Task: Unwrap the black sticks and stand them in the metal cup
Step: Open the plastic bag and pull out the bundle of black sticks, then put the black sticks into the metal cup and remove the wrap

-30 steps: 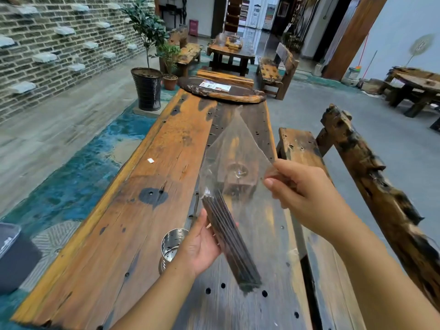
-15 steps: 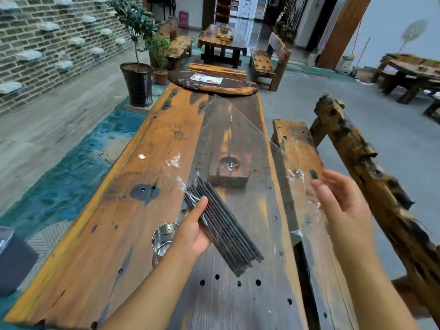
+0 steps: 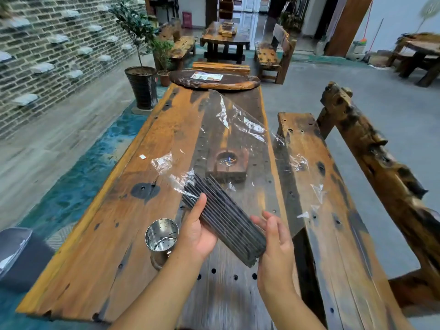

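Holding black sticks (image 3: pixel 223 216) unlabelled, both hands (image 3: pixel 238 239).

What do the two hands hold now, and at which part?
The left hand grips the bundle of black sticks near its far end, thumb on top. The right hand is open beside the near end; contact cannot be told.

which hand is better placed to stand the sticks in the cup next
Likely the left hand. It grips the bundle of black sticks and sits right beside the metal cup. The right hand is open at the bundle's near end, farther from the cup.
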The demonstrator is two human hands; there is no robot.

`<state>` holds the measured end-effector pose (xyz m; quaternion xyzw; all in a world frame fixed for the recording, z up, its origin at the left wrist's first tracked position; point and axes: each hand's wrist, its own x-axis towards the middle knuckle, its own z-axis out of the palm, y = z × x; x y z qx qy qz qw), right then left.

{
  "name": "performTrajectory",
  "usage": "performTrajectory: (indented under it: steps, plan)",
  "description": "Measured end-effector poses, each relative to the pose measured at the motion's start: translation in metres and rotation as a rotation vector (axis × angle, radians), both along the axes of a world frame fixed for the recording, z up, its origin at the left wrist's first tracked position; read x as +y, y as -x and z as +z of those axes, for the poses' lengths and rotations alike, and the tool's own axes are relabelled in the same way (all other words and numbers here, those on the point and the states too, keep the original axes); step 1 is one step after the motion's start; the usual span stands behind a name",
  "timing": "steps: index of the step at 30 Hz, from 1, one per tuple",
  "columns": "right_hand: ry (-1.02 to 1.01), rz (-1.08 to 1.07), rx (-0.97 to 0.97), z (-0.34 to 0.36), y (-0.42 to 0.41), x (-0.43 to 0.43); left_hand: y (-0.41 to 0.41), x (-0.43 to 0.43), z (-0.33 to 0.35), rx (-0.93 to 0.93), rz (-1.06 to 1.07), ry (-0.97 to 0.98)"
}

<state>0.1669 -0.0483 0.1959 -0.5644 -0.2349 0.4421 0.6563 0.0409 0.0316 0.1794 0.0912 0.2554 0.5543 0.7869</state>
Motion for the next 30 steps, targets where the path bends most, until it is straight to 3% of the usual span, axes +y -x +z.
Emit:
performTrajectory:
  steps: [6,12,16,20,24,30]
  plan:
    - [0.084,-0.062,0.024,-0.014,-0.007,0.000,-0.012,-0.013,-0.004,-0.020,-0.016,-0.038]
    - [0.009,-0.017,-0.256,-0.011,-0.039,0.012,-0.004,-0.022,-0.004,0.038,0.035,-0.019]
    - [-0.049,0.058,-0.366,-0.011,-0.056,0.021,0.034,-0.014,-0.003,0.285,0.220,0.116]
    - [-0.062,0.084,-0.436,-0.020,-0.059,0.030,0.081,-0.002,0.001,0.725,0.445,0.314]
    - [-0.065,0.125,-0.509,-0.023,-0.044,0.035,0.117,0.015,0.010,1.093,0.503,0.012]
    - [-0.020,0.146,-0.568,-0.024,-0.012,0.035,0.153,0.054,0.007,1.007,0.129,-0.253]
